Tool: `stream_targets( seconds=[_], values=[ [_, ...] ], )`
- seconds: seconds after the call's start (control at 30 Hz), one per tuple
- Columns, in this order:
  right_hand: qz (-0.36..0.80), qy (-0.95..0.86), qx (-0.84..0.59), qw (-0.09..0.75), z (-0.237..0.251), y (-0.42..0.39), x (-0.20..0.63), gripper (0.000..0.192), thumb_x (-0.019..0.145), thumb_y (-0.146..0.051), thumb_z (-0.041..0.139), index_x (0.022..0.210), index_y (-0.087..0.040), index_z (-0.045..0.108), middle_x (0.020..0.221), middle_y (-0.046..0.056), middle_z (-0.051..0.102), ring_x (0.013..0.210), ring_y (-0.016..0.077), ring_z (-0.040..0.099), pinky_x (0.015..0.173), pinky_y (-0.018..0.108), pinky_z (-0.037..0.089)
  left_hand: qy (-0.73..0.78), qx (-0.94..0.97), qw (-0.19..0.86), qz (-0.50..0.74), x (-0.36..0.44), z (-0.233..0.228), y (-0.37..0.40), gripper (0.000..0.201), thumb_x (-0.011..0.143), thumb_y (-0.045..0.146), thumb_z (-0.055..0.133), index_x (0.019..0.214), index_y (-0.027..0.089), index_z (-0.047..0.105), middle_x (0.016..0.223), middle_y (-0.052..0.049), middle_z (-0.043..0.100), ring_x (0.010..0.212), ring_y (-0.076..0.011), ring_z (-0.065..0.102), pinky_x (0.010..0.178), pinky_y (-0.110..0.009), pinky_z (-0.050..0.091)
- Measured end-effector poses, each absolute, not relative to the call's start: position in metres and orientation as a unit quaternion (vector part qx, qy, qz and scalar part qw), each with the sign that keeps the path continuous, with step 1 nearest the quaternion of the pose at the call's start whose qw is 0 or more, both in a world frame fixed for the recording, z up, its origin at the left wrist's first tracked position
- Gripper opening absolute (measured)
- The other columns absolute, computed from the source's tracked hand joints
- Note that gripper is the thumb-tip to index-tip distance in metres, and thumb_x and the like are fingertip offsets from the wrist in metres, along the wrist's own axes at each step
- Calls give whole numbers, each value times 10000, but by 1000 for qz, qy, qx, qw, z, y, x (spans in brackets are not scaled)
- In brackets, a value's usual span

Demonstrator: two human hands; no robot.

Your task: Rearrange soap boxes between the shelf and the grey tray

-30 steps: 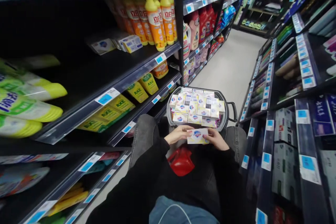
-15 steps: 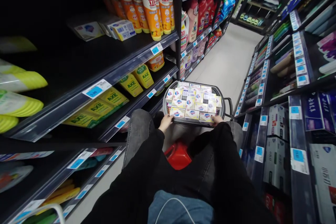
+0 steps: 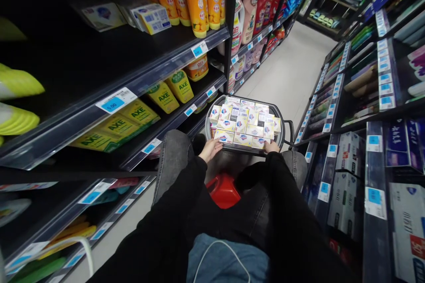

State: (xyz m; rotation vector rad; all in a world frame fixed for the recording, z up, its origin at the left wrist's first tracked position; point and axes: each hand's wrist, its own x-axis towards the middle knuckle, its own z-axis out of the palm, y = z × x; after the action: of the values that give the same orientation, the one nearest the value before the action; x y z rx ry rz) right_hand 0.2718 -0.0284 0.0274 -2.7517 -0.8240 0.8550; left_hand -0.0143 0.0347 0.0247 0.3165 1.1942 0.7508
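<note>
In front of my knees, a dark-rimmed shopping basket [image 3: 212, 102] is filled with small white-and-yellow soap boxes [image 3: 253, 117] in rows. My left hand [image 3: 210, 149] is at the left end of the nearest row, its fingers closed against a soap box [image 3: 224, 136]. At the other end, my right hand [image 3: 272, 147] grips the last soap box [image 3: 260, 142] of that row. A middle soap box [image 3: 242, 139] lies between them. The undersides of both hands' fingertips are hidden.
Left, a dark shelf [image 3: 83, 64] holds a few soap boxes [image 3: 152, 17] and orange bottles [image 3: 194, 0]; yellow AXE bottles [image 3: 162, 96] stand below. A red container [image 3: 223, 191] is between my legs. Stocked shelves [image 3: 375, 163] line the right. The basket's handle [image 3: 291, 131] sticks out rightward.
The nearest row's boxes sit closer together, the right one having shifted left. My left hand has come further round its end of the row. The view has tilted slightly downward.
</note>
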Motion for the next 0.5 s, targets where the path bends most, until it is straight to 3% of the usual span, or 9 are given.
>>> stream_targets(
  seconds=[0.2, 0.37, 0.5],
  values=[
    [297, -280, -911, 57, 35, -31, 263, 513, 825, -358, 664, 1212, -34, 572, 1267, 221, 608, 1210, 296, 576, 1035, 350, 430, 540, 133, 756, 346, -13, 31, 34, 253, 819, 107, 674, 1067, 117, 623, 758, -67, 675, 738, -153, 672, 741, -250, 543],
    [287, -316, -900, 85, 38, -40, 251, 836, 616, -262, 852, 1310, -42, 442, 1236, 223, 612, 1175, 291, 589, 982, 323, 472, 545, 136, 750, 349, -13, 31, 33, 249, 845, 100, 641, 1093, 102, 618, 755, -73, 676, 749, -156, 675, 765, -259, 542],
    [280, -327, -892, 140, 44, -45, 243, 710, 689, -281, 811, 1251, -19, 464, 1172, 246, 621, 1093, 279, 613, 928, 340, 488, 544, 140, 752, 345, -14, 30, 35, 185, 864, 83, 592, 1046, 97, 622, 780, -80, 680, 762, -152, 677, 793, -263, 539]
  ],
)
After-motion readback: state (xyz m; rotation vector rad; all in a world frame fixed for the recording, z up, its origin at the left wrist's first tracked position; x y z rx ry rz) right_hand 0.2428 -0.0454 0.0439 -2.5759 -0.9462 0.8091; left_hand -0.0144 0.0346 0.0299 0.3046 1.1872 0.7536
